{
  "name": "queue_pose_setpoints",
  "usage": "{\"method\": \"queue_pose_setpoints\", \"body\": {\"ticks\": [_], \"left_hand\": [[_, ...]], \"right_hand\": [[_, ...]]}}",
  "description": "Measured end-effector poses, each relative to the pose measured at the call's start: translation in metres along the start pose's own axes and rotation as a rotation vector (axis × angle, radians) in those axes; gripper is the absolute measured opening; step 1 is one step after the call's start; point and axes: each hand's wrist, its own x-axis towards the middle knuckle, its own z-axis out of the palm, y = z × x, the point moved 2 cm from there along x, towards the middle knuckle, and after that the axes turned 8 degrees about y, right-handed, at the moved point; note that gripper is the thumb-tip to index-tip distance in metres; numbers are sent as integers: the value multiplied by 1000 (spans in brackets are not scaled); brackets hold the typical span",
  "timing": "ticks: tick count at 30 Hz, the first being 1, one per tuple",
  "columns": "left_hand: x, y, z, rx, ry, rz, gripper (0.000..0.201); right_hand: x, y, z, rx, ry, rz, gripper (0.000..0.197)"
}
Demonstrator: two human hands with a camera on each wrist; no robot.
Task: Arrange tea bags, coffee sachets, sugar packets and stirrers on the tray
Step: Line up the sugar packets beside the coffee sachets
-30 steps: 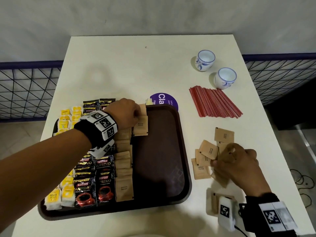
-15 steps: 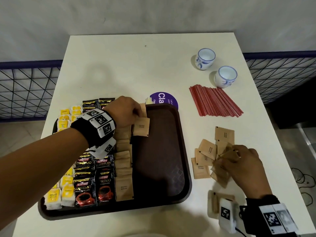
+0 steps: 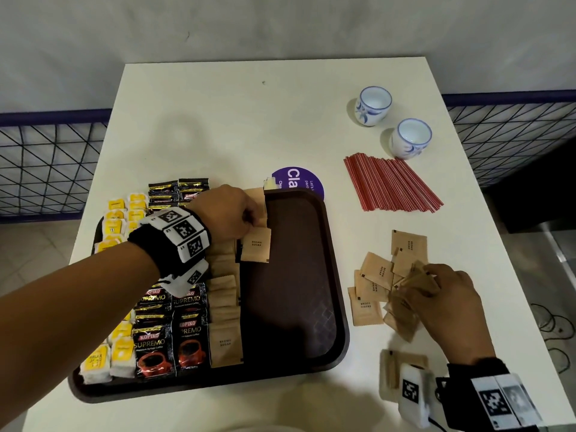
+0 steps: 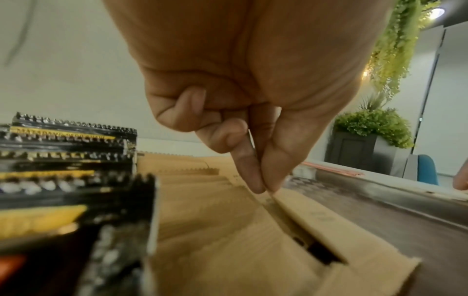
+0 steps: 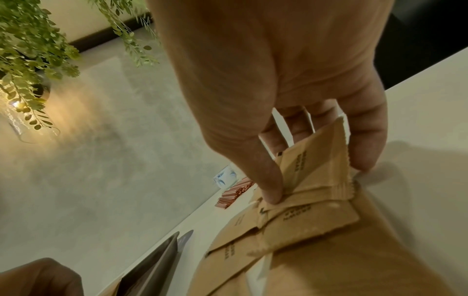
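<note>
Off-task items around the white table (image 3: 218, 120)

Two blue-patterned cups (image 3: 373, 105) (image 3: 410, 138) stand well beyond the right hand; a purple round sticker (image 3: 296, 179) lies just past the left hand. Leafy plants (image 4: 375, 124) and a black wire fence (image 3: 50, 163) lie farther off.

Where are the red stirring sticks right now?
In the head view the red stirrers lie in a bunch on the white table, right of the tray, just in front of the two cups.

Brown tray (image 3: 330, 275) holding rows of yellow tea bags (image 3: 121, 353), black coffee sachets (image 3: 170, 347), tan sugar packets (image 3: 225, 307), red stirrers (image 3: 389, 185) beside it
</note>
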Motion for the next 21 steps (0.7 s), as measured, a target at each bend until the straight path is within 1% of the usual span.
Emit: {"method": "queue_pose_setpoints", "body": {"ticks": [4, 9, 12, 16, 21], "left_hand": [[-3, 2, 4, 119, 17, 52, 19], [-2, -2, 10, 193, 44, 69, 22], [-1, -4, 12, 254, 57, 84, 20], [-1, -4, 13, 280, 60, 109, 19], [-6, 6, 7, 233, 60, 127, 27]], "right_hand": [[-4, -9, -6, 20, 22, 41, 37], [-5, -13, -7, 34, 13, 44, 34], [-5, -13, -6, 19, 19, 27, 32], [-5, -11, -6, 20, 22, 25, 31], [-5, -10, -6, 27, 17, 39, 32]]}}
